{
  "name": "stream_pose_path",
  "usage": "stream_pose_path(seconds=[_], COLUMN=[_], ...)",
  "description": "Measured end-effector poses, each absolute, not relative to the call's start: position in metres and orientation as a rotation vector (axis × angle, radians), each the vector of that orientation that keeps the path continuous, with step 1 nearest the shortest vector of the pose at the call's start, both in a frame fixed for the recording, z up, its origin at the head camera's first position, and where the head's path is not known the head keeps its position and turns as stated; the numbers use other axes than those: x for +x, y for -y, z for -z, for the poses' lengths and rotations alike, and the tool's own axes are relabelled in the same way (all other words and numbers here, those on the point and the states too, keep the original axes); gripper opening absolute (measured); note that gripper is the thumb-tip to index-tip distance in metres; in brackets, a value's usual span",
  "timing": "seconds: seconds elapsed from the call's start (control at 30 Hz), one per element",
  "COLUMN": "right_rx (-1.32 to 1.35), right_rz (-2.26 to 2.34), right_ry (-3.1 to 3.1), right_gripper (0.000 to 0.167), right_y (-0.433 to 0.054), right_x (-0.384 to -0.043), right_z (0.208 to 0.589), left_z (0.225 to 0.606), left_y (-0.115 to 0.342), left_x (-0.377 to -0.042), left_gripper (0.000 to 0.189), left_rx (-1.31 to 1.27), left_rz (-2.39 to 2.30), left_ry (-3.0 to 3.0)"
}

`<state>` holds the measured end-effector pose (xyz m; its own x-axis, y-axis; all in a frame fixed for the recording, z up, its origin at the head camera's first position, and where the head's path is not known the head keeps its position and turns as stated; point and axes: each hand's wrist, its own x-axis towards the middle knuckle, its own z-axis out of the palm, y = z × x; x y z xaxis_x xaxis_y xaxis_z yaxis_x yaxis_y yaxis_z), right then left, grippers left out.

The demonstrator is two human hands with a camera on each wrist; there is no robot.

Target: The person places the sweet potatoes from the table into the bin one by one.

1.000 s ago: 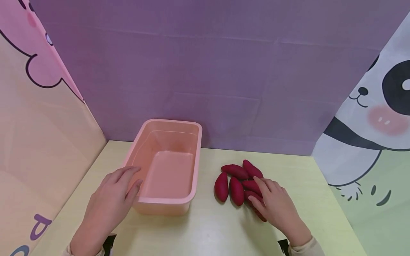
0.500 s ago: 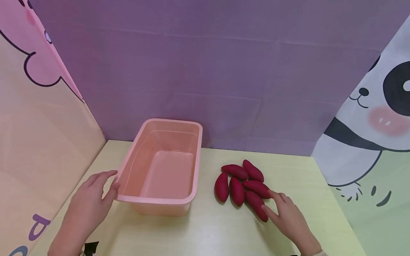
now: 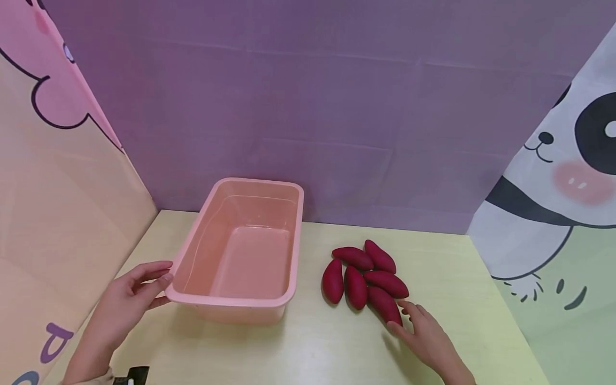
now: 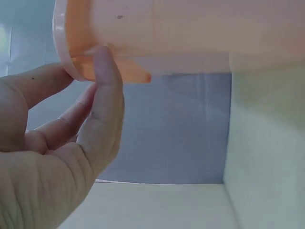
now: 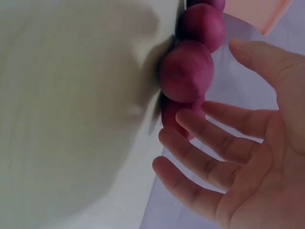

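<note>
1. Pinching the near-left rim of a pink, rectangular, round-cornered plastic tub [image 3: 255, 267] between thumb and bent fingers of the left hand [image 3: 127, 298].
2. Setting digits to either side of the overhanging lip, as recorded from the left wrist.
3. Holding the right hand [image 3: 425, 337] with fingers spread and slightly bent, just beside the near end of the closest sweet potato [image 3: 383, 303]. Unable to tell whether touching.
4. Lying in a close cluster on the pale yellow, wood-toned desk [image 3: 313, 353], to the right of the tub: six dark-red, smooth, elongated sweet potatoes [image 3: 356, 289] with tapered ends. Grouped near the tub, yet apart from it; arranged with two at the left pointing away, two at the far side, and two slanting toward the right hand.
5. Resting upright on the desk, with far end close to a creased purple sheet [image 3: 313, 107]: the tub.
6. Bounding the desk further: a peach-and-pink printed panel [image 3: 62, 176] at left, a panda-printed panel [image 3: 544, 246] at right.
7. Wearing a cream sleeve [image 3: 98, 379] and a black fitting [image 3: 138, 374] at the left wrist.
</note>
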<state>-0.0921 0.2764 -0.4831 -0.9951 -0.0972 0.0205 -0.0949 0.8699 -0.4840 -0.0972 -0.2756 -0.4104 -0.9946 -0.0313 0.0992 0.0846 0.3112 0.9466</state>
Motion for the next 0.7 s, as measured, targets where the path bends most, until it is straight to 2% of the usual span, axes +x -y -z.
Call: stream_pose_path(seconds=[0.2,0.47,0.7], right_rx=[-0.093,-0.008,0.048], right_rz=[0.734,0.699,0.695], right_ry=[-3.073,-3.095,-3.141], right_gripper=[0.058,0.055,0.041], right_y=[-0.272,-0.265,-0.265], right_x=[-0.093,-0.095,-0.097], right_z=[0.491,0.497,0.496], left_z=[0.418,0.42,0.418], left_y=[0.284,0.283,0.281], left_x=[-0.1,-0.1,-0.099], left_gripper=[0.029,0.026,0.025], left_rx=[-0.032,-0.022,-0.004], left_rz=[2.08,2.158,2.192], left_ry=[2.288,2.187,2.151])
